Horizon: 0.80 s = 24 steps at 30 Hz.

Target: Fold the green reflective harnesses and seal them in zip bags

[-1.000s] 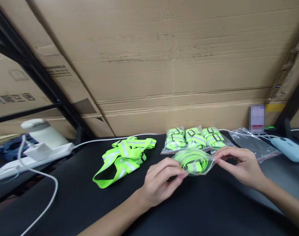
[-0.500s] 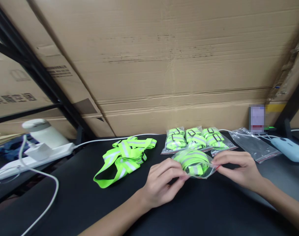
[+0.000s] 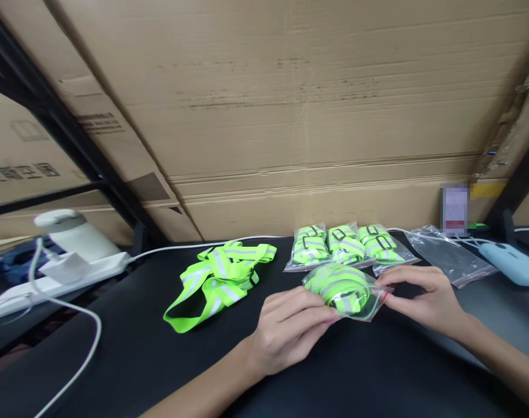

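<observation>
A small clear zip bag (image 3: 343,290) with a rolled neon-green reflective strap inside is held just above the black table (image 3: 160,360). My left hand (image 3: 290,331) pinches its near left edge. My right hand (image 3: 421,296) pinches its right end, at the red zip strip. Just behind the bag lie three filled bags (image 3: 345,245) of the same green straps in a row. A loose heap of neon-green reflective straps (image 3: 218,278) lies to the left of my hands.
Empty clear bags (image 3: 447,255) lie at the right, with a pale blue device (image 3: 514,262) and white cables beyond. A white power strip (image 3: 51,278) with a plugged charger and cable sits at the left. Large cardboard boxes (image 3: 290,116) and a black rack stand behind the table.
Both hands have lowered the bag slightly toward me and tilted it. My right hand's fingers have closed in along the bag's right end.
</observation>
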{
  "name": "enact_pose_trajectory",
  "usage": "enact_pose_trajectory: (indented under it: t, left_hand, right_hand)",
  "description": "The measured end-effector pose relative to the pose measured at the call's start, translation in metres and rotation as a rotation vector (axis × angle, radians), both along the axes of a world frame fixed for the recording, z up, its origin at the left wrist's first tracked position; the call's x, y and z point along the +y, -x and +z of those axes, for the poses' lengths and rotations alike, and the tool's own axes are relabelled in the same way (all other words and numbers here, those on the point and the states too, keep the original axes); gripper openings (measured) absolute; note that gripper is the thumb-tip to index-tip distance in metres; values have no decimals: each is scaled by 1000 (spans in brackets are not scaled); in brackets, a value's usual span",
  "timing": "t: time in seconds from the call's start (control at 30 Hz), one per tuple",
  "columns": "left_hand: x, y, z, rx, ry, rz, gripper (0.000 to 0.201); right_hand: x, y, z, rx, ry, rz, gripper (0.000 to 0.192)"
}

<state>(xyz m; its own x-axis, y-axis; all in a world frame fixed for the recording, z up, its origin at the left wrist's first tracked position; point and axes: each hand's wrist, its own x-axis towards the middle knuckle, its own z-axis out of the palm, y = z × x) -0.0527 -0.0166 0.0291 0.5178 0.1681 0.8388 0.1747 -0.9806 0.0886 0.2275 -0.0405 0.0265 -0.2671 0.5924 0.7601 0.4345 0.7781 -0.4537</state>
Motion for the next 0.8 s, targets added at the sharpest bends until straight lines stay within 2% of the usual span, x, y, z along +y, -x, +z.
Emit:
enact_pose_trajectory:
  t: [0.2, 0.53, 0.67, 0.8]
  left_hand:
    - [3, -2, -6, -44, -20, 28, 11]
    - [2, -1, -5, 43, -120, 19, 9]
    - [2, -1, -7, 42, -117, 7, 13]
    - [-1, -1, -2, 34, -83, 16, 7]
  right_hand:
    - [-3, 3, 3, 11, 46, -3, 11]
    - [-2, 0, 2, 42, 120, -3, 5]
    - [-1, -2, 2, 43, 142, 1, 5]
    - [2, -7, 2, 38, 138, 21, 7]
